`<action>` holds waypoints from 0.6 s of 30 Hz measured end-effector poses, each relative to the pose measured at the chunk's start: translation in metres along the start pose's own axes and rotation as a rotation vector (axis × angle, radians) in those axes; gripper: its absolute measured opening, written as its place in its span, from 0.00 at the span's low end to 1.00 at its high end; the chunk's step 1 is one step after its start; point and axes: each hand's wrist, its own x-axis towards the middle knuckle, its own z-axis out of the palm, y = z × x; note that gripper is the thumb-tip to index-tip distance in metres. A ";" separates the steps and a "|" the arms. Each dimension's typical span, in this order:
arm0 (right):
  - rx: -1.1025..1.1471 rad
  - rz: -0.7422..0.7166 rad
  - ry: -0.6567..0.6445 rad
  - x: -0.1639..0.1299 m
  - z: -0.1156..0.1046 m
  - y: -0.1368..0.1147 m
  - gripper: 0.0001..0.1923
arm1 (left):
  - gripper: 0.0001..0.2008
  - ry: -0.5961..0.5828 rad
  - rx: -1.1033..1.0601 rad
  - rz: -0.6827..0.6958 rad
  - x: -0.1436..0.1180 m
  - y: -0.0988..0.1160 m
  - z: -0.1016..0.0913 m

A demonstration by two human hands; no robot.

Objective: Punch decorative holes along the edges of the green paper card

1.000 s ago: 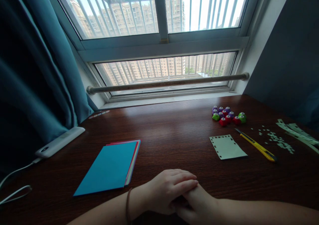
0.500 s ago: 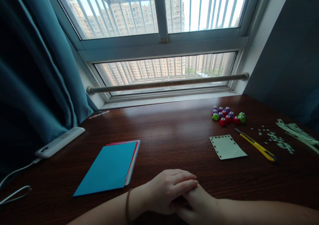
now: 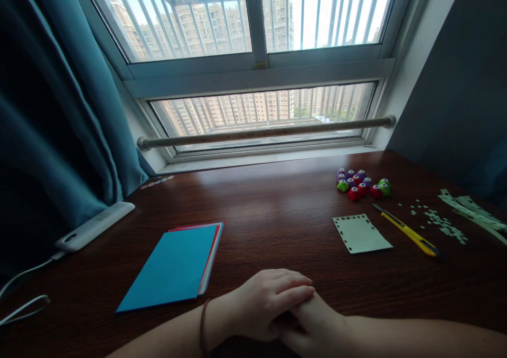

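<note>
Your two hands rest stacked at the near edge of a dark wooden desk (image 3: 277, 215). Your left hand (image 3: 269, 302) lies palm down over your right hand (image 3: 312, 323), fingers loosely extended and holding nothing. Your right hand is mostly covered, so you cannot tell from here how far its fingers curl, but no object shows in it. Both forearms lie flat and meet in a shallow V, and a thin band circles your left wrist.

Nearest your left hand, just to its left, sits a neat paper stack (image 3: 174, 265) with a blue sheet on top and coloured edges fanned at its right side. To the right and farther back lies a pale card (image 3: 362, 234) with small punched holes along its border. Just beside it lies a yellow knife (image 3: 407, 231), angled. Behind them cluster small coloured punches (image 3: 358, 182). Pale scraps (image 3: 441, 223) and paper strips (image 3: 473, 213) lie at far right. A white remote (image 3: 95, 225) sits far left by a teal curtain (image 3: 51, 125).
</note>
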 end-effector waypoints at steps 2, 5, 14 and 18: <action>0.013 -0.003 0.005 0.000 0.000 -0.001 0.20 | 0.29 0.002 -0.001 0.008 0.000 0.000 0.000; 0.021 0.004 0.009 0.002 -0.001 -0.003 0.20 | 0.29 0.003 0.005 0.009 0.000 -0.001 0.001; 0.010 -0.003 0.023 0.000 0.000 -0.002 0.20 | 0.30 -0.002 0.012 0.001 -0.001 0.000 0.000; 0.023 -0.012 0.026 0.000 -0.001 -0.001 0.20 | 0.29 0.002 0.012 0.003 0.000 0.000 -0.001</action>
